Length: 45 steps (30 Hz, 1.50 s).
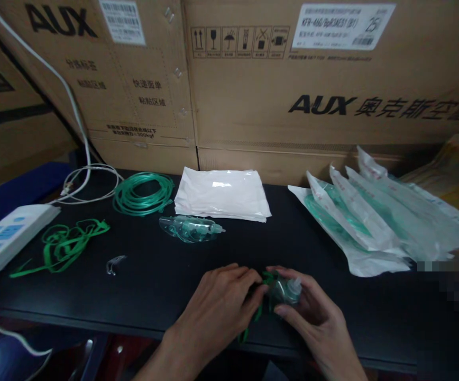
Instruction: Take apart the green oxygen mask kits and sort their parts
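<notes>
Near the front edge of the dark table, my right hand (320,316) grips a clear green oxygen mask (284,292) with a pale connector at its end. My left hand (226,297) pinches a green elastic strap (258,313) at the mask's left side, and part of the strap hangs below the fingers. Behind my hands lie more clear green masks (192,228), stacked together on their side. A loose heap of green straps (69,246) rests at the left, with small bent metal strips (115,263) to the right of it.
Coiled green tubing (143,194) and a stack of white packets (222,194) lie at the back. Several sealed packets with green contents (372,217) overlap at the right. A white power strip (13,238) sits at the left, and large cardboard boxes (245,100) stand behind the table.
</notes>
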Available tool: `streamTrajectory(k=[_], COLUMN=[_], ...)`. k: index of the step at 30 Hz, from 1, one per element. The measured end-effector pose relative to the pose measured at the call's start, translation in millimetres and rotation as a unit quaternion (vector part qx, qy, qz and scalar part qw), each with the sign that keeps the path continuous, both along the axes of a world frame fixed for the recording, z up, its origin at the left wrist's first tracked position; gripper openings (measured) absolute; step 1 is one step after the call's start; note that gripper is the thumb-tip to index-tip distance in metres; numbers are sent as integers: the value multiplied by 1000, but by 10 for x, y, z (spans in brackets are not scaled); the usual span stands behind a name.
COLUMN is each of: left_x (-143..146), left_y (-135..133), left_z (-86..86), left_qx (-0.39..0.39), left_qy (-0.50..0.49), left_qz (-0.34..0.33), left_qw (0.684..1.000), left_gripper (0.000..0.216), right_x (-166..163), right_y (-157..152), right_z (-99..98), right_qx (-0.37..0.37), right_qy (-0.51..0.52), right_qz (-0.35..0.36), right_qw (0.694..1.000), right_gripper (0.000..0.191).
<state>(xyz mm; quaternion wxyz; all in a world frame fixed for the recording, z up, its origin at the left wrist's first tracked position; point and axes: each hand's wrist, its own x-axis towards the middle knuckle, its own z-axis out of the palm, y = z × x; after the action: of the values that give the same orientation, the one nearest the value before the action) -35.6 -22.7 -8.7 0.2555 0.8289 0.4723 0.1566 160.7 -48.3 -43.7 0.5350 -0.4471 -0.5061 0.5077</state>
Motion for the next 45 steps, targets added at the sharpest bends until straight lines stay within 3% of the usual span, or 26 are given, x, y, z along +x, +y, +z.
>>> streamTrajectory(k=[3, 12, 15, 21, 27, 32, 35, 38, 45], left_x=[-35, -319, -337, -151, -52, -25, 1, 19, -14], left_y=[-35, -174, -221, -169, -128, -201, -251, -278, -309], left_z=[30, 117, 119, 59, 17, -36, -57, -58, -88], left_qx=[-18, -200, -223, -134, -82, -11, 32, 65, 61], left_qy=[0, -78, -78, -107, -117, -107, -108, -116, -91], left_qz=[1, 18, 29, 58, 72, 70, 63, 62, 70], left_qw=[1000, 977, 971, 984, 987, 992, 992, 989, 991], left_gripper=[13, 22, 20, 17, 21, 16, 16, 16, 16], right_x=[-2, 106, 71, 47, 27, -100, -167, -196, -138], right_y=[-10, -69, -79, -76, -162, -178, -127, -83, -111], right_z=[17, -69, -28, 10, 12, 84, 137, 174, 116], right_qx=[9, -55, -56, 10, -9, 49, 110, 163, 202], right_qy=[-16, -37, -41, -47, -42, -139, -259, -315, -330], right_qz=[7, 68, 76, 85, 107, -30, -84, -111, -39], right_qw=[1000, 995, 995, 995, 993, 989, 956, 928, 921], right_gripper=[41, 39, 38, 31, 28, 21, 29, 18, 29])
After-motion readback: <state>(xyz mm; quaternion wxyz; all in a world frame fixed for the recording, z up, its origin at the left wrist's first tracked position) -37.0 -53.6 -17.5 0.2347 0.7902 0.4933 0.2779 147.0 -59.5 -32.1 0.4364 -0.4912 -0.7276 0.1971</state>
